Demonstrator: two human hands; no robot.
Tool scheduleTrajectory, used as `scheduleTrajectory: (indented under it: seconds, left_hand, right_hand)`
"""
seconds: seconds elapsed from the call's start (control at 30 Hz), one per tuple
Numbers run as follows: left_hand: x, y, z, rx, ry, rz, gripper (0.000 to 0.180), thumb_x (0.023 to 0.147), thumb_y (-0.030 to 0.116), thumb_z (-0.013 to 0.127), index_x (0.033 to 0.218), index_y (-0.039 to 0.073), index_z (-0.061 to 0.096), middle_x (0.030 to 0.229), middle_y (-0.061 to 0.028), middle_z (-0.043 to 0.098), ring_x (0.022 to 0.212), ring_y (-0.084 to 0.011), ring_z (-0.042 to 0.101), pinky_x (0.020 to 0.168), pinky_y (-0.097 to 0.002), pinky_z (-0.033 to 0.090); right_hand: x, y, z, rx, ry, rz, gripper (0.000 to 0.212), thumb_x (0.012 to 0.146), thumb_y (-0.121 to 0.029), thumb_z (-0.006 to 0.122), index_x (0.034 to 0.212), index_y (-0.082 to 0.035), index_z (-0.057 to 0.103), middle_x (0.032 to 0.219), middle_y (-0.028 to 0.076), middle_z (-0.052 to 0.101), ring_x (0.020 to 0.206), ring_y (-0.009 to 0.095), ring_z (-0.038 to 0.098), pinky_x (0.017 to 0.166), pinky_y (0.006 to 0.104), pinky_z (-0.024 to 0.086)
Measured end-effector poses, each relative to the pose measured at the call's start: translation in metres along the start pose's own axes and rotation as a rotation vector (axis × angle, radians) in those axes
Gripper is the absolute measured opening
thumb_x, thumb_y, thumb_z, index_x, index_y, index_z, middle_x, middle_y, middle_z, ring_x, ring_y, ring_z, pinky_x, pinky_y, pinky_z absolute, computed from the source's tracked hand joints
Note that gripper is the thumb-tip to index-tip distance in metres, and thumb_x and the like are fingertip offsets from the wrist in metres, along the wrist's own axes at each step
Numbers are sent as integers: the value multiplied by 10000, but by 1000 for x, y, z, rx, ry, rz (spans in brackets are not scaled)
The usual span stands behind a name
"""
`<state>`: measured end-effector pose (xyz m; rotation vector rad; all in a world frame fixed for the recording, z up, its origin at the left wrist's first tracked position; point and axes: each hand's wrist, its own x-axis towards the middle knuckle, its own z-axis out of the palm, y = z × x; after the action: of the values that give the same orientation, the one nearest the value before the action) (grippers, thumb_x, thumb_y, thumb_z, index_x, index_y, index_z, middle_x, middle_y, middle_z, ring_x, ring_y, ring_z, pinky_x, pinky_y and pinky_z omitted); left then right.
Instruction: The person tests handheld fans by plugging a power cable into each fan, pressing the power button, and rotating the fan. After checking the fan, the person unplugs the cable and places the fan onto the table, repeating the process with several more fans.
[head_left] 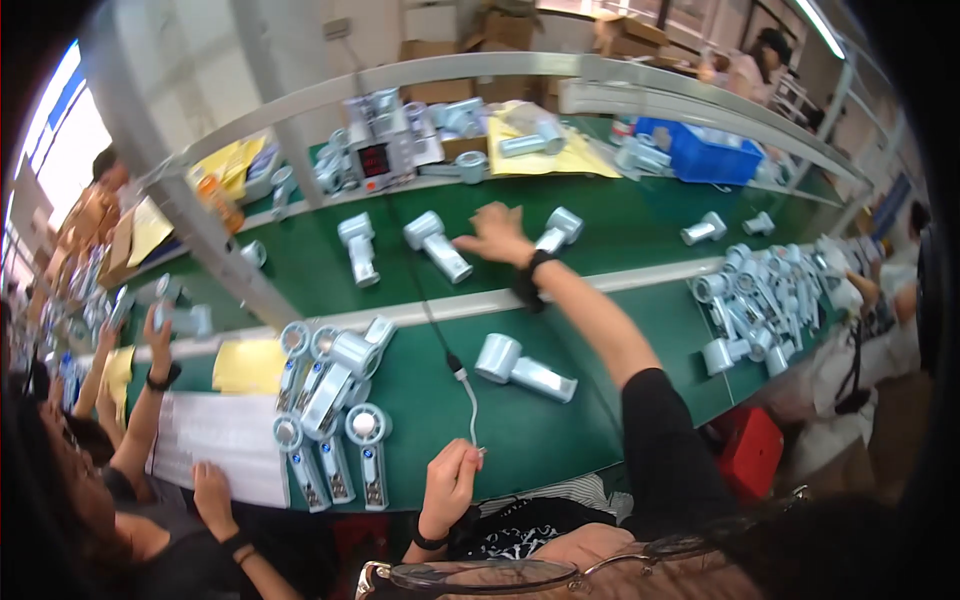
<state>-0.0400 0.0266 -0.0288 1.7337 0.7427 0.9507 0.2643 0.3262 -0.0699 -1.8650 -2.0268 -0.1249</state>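
Observation:
My left hand (450, 490) is closed on the bare-looking end of a white cable (472, 405), which joins a black connector (454, 361) and a dark lead running up the bench. To the right of the cable, a light-blue handheld device (525, 368) with a round head and a handle, fan-like in shape, lies on the green bench top. Stretched far forward, my right hand (495, 233) has its fingers spread and holds nothing. It hovers over the far green strip, between one such device (437, 245) on its left and another (559, 230) partly hidden behind my wrist.
A pile of these devices (330, 400) stands at left, by paper sheets (220, 440); a larger heap (765, 300) lies at right. A metal rail (500, 300) divides the bench. A meter with a red display (374, 160) and a blue bin (710, 155) stand behind. A co-worker's hands (212, 495) work at left.

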Motion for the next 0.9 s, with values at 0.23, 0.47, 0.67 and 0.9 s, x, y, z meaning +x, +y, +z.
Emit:
scheduleTrajectory:
  seconds: [0.23, 0.47, 0.67, 0.9]
  left_hand:
    - [-1, 3, 0, -20, 45, -103, 215, 922, 18, 466, 713, -24, 493, 665, -104, 507, 586, -220, 480, 553, -318, 372]
    - [-9, 3, 9, -44, 80, -53, 223, 936, 29, 459, 722, -24, 497, 662, -94, 505, 579, -191, 474, 547, -295, 370]
    - [-7, 17, 31, -152, 18, -82, 198, 975, 64, 428, 810, -20, 500, 680, -69, 509, 604, -148, 472, 567, -265, 387]
    - [1, 29, 64, -95, -111, -5, 150, 972, 44, 438, 851, -19, 501, 716, -63, 520, 628, -144, 496, 595, -270, 413]
  right_hand:
    - [4, -49, 32, 346, -104, 35, 519, 747, -352, 710, 1087, 7, 552, 1154, 206, 554, 1136, 359, 501, 938, 528, 404]
    - [-41, -58, -36, -102, 4, -221, 591, 715, -153, 701, 1206, -26, 396, 910, 156, 643, 825, 379, 634, 624, 427, 505]
    - [-155, -11, -131, 881, -102, 221, 533, 790, -112, 619, 1270, -68, 391, 968, 82, 572, 805, 237, 616, 728, 346, 524]
    - [-274, -81, -168, 1891, -10, 293, 705, 807, -141, 596, 1421, -63, 258, 1151, 87, 457, 986, 215, 540, 826, 377, 513]
